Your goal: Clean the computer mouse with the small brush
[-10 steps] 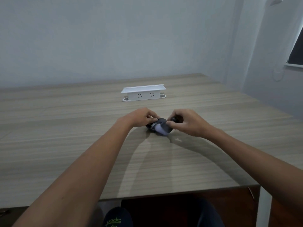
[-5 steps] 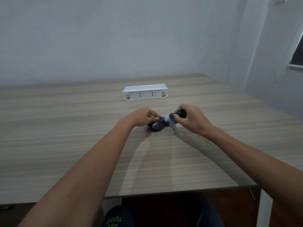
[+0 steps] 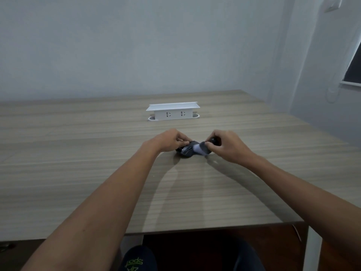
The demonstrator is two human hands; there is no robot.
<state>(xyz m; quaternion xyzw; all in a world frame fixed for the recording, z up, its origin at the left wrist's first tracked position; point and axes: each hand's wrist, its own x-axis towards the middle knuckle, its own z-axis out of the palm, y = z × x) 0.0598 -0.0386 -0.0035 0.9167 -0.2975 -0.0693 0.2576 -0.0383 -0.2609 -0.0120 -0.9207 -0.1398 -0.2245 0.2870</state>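
A dark computer mouse (image 3: 186,151) lies on the wooden table (image 3: 97,173) in the middle of the view. My left hand (image 3: 169,140) grips its far left side with the fingertips and holds it down. My right hand (image 3: 227,145) holds a small brush (image 3: 201,148) with a dark handle. Its pale bristles are blurred and lie against the right side of the mouse. Part of the brush handle is hidden inside my fingers.
A white socket box (image 3: 172,111) stands on the table behind the hands. The table's near edge (image 3: 214,228) runs below my forearms, with a white table leg (image 3: 312,249) at the right. Grey walls stand behind and to the right.
The brush has swept back and forth over the mouse: toward me, then away to the right, now across its right side again. My left hand has stayed on the mouse.
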